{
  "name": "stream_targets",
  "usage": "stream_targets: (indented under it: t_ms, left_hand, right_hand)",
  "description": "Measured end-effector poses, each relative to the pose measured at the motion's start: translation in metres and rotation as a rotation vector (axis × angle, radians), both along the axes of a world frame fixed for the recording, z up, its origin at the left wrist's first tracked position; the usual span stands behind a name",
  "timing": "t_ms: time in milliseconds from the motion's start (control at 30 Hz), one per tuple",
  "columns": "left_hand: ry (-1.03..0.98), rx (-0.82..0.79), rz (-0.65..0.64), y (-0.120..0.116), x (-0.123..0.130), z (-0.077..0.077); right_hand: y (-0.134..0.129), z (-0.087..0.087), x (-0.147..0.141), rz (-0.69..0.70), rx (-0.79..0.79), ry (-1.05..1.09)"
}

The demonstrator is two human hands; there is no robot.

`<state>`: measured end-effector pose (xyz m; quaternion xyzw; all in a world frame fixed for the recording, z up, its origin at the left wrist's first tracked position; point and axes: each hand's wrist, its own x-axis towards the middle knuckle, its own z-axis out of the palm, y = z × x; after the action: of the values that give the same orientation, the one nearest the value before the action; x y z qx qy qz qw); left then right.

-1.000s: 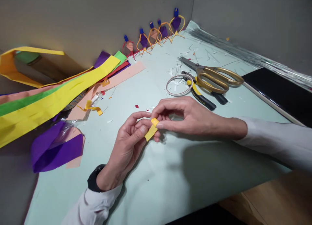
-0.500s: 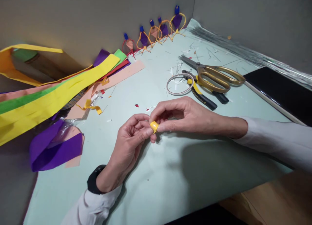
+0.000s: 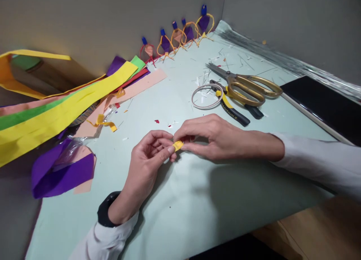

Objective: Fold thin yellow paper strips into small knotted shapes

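A small yellow piece (image 3: 177,145), seemingly of crepe paper or cloth, is pinched between both my hands above the pale green tabletop. My left hand (image 3: 150,154) grips its left end between thumb and fingers, with a black band on that wrist. From the right, my right hand (image 3: 211,138) holds the other end with thumb and forefinger. Just beyond the hands lie a coil of pale wire (image 3: 207,96), pliers with black and yellow handles (image 3: 234,111), and gold-handled scissors (image 3: 245,88) on top of them.
Colourful strips (image 3: 67,111) and a folded purple strip (image 3: 64,175) lie at left. Several small figures with looped arms (image 3: 165,44) lean on the back wall. A bundle of thin wires (image 3: 267,55) runs along the right wall beside a black-screened tablet (image 3: 321,102). Scraps litter the table.
The yellow piece has turned between my fingers and now looks flatter, where a rounded shape showed before. Both hands remain in nearly the same place.
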<state>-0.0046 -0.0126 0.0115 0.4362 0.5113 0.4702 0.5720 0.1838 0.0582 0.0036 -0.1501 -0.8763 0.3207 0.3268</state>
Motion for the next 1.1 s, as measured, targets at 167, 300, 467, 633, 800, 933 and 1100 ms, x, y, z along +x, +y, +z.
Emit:
stream_targets:
  t_ms: [167, 300, 467, 633, 800, 933, 1100]
  left_hand:
    - [0.108, 0.06, 0.009, -0.002, 0.001, -0.005]
    - [0.213, 0.101, 0.01, -0.004, 0.005, -0.003]
    - [0.251, 0.118, 0.059, -0.005, 0.009, -0.001]
    - [0.101, 0.082, 0.03, -0.004, 0.006, -0.004]
    - [-0.112, 0.027, -0.01, -0.003, 0.0, -0.005]
    - [-0.144, 0.006, -0.023, -0.001, 0.001, -0.005]
    - [-0.104, -0.012, 0.041, 0.0, 0.005, -0.003]
  right_hand:
    - [-0.004, -0.002, 0.0, 0.009, 0.182, -0.142]
    - [-0.01, -0.002, -0.003, -0.049, 0.338, -0.274]
    - [-0.016, -0.007, -0.01, -0.116, 0.48, -0.26]
    - [-0.013, -0.007, -0.009, -0.058, 0.302, -0.095]
    - [-0.004, 0.004, -0.003, -0.021, -0.093, -0.022]
    - [-0.003, 0.007, -0.003, 0.009, -0.152, 0.023]
    - [-0.004, 0.006, -0.004, -0.027, -0.11, 0.037]
